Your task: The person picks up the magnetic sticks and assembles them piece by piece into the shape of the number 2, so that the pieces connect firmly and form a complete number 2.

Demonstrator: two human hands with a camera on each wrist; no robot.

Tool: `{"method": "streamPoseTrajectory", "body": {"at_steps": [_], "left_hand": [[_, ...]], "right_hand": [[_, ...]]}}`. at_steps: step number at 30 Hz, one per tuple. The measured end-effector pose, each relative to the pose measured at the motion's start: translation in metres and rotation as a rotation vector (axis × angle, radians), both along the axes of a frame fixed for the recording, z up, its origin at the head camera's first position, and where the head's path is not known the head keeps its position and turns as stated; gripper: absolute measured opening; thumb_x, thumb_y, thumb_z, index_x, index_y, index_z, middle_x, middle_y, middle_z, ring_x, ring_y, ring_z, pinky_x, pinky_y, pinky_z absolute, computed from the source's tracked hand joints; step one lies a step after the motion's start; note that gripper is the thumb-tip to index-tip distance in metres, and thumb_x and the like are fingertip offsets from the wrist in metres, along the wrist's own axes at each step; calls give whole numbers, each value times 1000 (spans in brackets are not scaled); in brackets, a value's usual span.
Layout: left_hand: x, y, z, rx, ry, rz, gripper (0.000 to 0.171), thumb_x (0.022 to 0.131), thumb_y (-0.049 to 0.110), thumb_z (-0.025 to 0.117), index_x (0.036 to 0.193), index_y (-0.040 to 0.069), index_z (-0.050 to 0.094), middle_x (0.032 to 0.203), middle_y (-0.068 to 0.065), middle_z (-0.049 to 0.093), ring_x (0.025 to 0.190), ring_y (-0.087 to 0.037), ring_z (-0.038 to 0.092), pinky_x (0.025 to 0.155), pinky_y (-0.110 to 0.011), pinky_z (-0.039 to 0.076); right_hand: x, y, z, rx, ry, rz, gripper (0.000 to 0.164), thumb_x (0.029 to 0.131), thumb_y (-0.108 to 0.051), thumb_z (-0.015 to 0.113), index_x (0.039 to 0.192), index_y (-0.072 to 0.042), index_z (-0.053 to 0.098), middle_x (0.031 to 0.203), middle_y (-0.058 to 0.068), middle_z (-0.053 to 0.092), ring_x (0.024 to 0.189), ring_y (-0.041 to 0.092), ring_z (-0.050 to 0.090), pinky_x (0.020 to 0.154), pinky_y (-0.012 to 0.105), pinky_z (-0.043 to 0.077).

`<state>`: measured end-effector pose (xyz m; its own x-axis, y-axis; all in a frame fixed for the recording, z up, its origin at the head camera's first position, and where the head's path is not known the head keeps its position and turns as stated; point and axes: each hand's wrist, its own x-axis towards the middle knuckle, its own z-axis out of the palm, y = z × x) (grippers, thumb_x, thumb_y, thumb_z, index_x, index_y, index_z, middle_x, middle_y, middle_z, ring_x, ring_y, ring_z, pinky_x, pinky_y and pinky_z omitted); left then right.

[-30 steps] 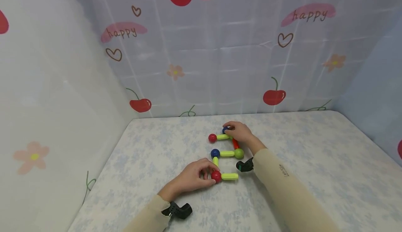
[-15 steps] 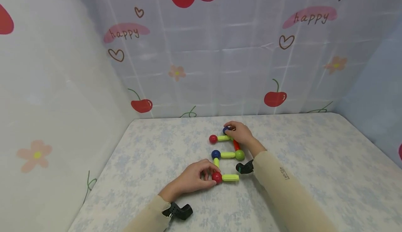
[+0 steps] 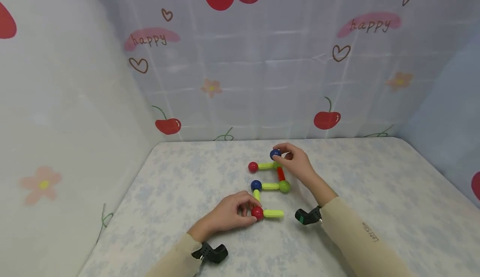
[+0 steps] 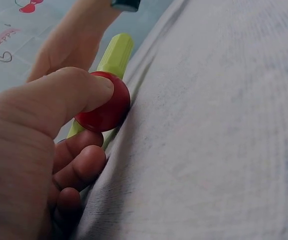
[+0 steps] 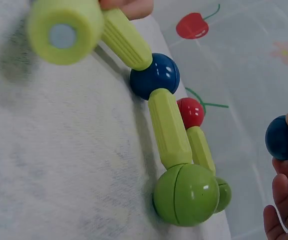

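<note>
My left hand [image 3: 228,212] pinches a red ball [image 3: 257,213] at the near end of a chain of balls and rods; in the left wrist view, the thumb presses on that ball [image 4: 108,107]. A yellow-green rod [image 3: 273,213] points right from it, and another rod [image 3: 256,195] leads back to a blue ball [image 3: 256,185]. From there a rod [image 3: 270,186] reaches a green ball [image 3: 284,186]. A red rod [image 3: 281,174] runs back to a second green ball [image 5: 224,194]. Between thumb and fingers my right hand [image 3: 296,160] holds another blue ball [image 5: 282,138], apart from the chain.
At the far left end of the chain, a red ball [image 3: 253,167] sits on a yellow-green rod [image 3: 266,166]. The pale patterned tabletop [image 3: 180,185] lies under everything. A printed curtain [image 3: 240,81] hangs behind it, and a wall [image 3: 67,102] stands at the left.
My right hand has shifted a little to the right with the blue ball, and its forearm has swung rightward. The left hand keeps its pinch on the red ball.
</note>
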<state>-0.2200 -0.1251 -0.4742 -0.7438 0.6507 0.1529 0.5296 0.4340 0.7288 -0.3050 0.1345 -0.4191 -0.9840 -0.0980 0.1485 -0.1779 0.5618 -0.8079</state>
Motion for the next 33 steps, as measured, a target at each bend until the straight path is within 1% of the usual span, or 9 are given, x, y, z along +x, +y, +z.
{"method": "streamPoseTrajectory", "body": {"at_steps": [5, 7, 10, 12, 18, 21, 24, 29, 33], "left_hand": [[0, -1, -2, -2, -3, 10, 30, 89, 28, 76, 116, 35, 66, 95, 9, 60, 72, 0, 55, 66, -19, 47], [0, -1, -2, -4, 1, 10, 29, 89, 29, 76, 116, 35, 66, 95, 10, 60, 72, 0, 56, 66, -19, 47], [-1, -2, -2, 1, 8, 11, 29, 89, 29, 76, 116, 35, 66, 94, 10, 61, 73, 0, 57, 67, -19, 48], [-1, -1, -1, 4, 12, 13, 29, 89, 28, 76, 116, 34, 67, 95, 10, 61, 73, 0, 57, 67, -19, 48], [0, 0, -1, 6, -2, 14, 28, 89, 29, 76, 115, 36, 66, 96, 11, 61, 73, 0, 57, 67, -19, 48], [0, -1, -2, -1, -7, 15, 28, 90, 29, 75, 115, 37, 66, 96, 11, 61, 73, 0, 57, 67, -20, 48], [0, 0, -3, -6, -4, 13, 29, 90, 30, 75, 116, 37, 65, 96, 11, 60, 73, 0, 56, 67, -20, 48], [0, 1, -2, -1, 2, 4, 29, 90, 29, 75, 116, 37, 65, 97, 11, 61, 74, -1, 57, 67, -20, 48], [-2, 1, -3, 0, 12, 6, 30, 90, 28, 75, 116, 37, 65, 96, 11, 60, 73, -1, 56, 67, -20, 48]], "right_hand": [[25, 14, -7, -54, -22, 41, 37, 93, -33, 72, 125, -18, 64, 117, 9, 64, 91, 23, 54, 76, 28, 49], [35, 20, -10, -69, -35, 62, 36, 92, -33, 72, 124, -18, 64, 117, 9, 65, 89, 23, 55, 75, 28, 50], [48, 27, -15, -60, -48, 106, 34, 92, -34, 72, 121, -16, 66, 114, 8, 66, 87, 22, 56, 70, 27, 49], [57, 32, -18, -56, -67, 152, 34, 93, -34, 71, 120, -14, 66, 113, 9, 66, 84, 22, 57, 68, 27, 49], [81, 39, -22, -46, -178, 300, 39, 94, -33, 70, 125, -11, 64, 109, 9, 65, 81, 21, 56, 65, 25, 48], [86, 42, -28, -52, -206, 361, 36, 95, -32, 69, 123, -10, 65, 103, 8, 65, 77, 18, 55, 63, 24, 47], [88, 47, -35, -72, -210, 409, 33, 97, -30, 66, 122, -9, 64, 97, 8, 63, 72, 15, 54, 60, 25, 46], [87, 57, -43, -124, -198, 497, 26, 97, -21, 66, 118, -7, 62, 93, 7, 61, 69, 11, 53, 59, 25, 48], [85, 60, -47, -123, -183, 572, 24, 95, -17, 69, 117, -8, 63, 91, 5, 59, 70, 10, 52, 60, 24, 48]]}}
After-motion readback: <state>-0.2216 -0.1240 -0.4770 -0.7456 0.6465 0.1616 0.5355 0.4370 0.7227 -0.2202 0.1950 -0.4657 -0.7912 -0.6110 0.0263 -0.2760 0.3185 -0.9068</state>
